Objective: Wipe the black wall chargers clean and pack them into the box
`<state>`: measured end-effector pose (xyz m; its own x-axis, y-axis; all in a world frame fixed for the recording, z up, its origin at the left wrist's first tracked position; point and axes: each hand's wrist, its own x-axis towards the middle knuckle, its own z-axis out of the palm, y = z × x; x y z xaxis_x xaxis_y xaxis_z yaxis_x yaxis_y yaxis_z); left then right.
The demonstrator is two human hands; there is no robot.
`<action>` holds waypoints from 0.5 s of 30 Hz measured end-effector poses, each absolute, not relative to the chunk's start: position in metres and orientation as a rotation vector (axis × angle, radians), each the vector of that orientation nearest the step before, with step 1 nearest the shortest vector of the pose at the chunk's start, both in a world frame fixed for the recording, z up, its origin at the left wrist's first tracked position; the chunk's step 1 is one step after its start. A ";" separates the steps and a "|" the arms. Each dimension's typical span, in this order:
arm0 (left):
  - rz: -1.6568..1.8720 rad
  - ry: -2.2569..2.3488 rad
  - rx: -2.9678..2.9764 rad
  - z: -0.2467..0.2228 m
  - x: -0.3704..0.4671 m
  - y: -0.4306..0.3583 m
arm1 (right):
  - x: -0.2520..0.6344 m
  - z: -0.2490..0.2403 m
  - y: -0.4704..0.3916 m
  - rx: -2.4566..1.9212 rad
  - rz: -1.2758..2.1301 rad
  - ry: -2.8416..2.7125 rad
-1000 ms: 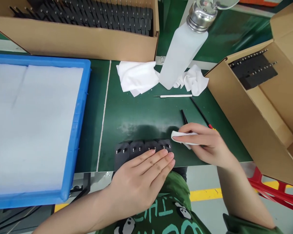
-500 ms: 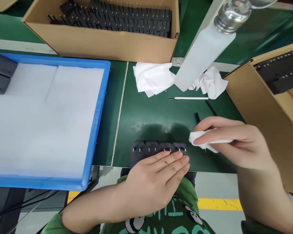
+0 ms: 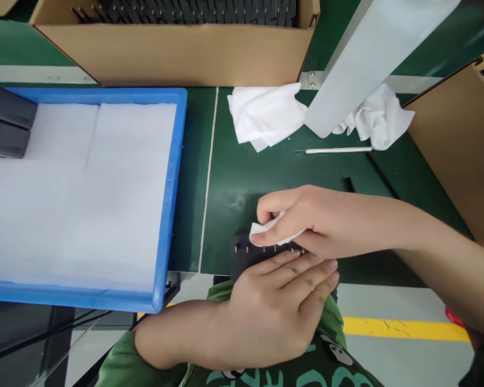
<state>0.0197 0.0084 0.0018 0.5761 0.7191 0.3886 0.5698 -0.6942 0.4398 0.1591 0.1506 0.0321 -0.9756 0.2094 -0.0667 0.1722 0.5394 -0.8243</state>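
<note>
A black part with a row of small metal pins (image 3: 242, 258) lies at the front edge of the green table, mostly hidden beneath my hands. My left hand (image 3: 282, 306) rests flat across it, fingers stretched out side by side. Pinched in my right hand (image 3: 294, 223) is a folded white cloth (image 3: 262, 230), which is at the far edge of the black part, over its left and middle stretch. Whether the cloth presses on the pins or just covers them, I cannot tell.
A blue tray (image 3: 167, 199) lined with white sheets holds dark grey blocks (image 3: 6, 121) at left. Behind stands a cardboard box (image 3: 177, 54) of black pinned parts. White cloths (image 3: 266, 115), a thin pointed tool (image 3: 339, 150) and a white post (image 3: 371, 59) are farther back; another box (image 3: 447, 129) is right.
My right hand has moved left with the white cloth, from beside the black part to over its far edge. My left hand stays flat on the part. The view has shifted slightly.
</note>
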 end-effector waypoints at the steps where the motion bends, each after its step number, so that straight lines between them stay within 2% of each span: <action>1: 0.811 1.072 2.546 0.001 0.020 0.008 | 0.164 0.033 0.152 -0.343 1.449 -2.720; 15: 0.831 1.097 2.541 0.001 0.020 0.008 | 0.216 0.023 0.161 -0.382 1.724 -2.565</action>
